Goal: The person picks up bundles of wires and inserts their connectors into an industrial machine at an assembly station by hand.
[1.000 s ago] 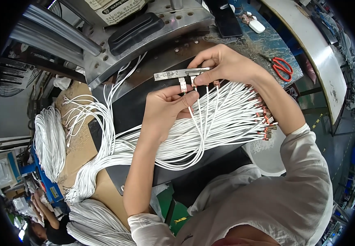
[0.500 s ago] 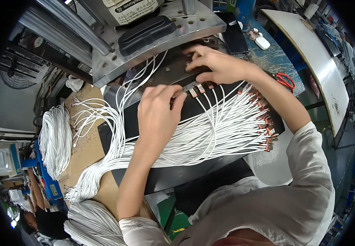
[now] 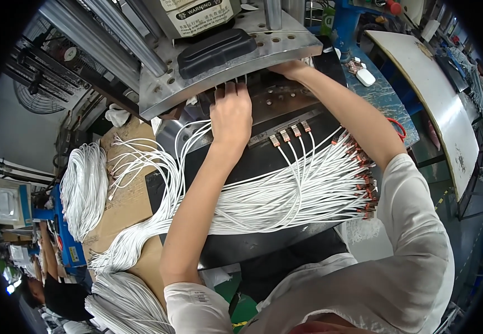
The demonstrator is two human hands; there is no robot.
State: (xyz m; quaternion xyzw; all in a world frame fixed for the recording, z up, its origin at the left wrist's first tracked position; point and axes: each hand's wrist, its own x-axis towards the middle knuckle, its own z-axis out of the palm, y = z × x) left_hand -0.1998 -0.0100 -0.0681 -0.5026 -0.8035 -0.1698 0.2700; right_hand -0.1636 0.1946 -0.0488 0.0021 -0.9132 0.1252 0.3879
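Both hands now forward under press plate, white cables fanned behind.

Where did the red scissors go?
The red scissors lie at the right of the head view, mostly hidden behind the right forearm, beside the bundle of white cables.

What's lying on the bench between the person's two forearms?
In the head view, between the left forearm and right forearm lie white cables on a black mat, four ending in copper-coloured connectors.
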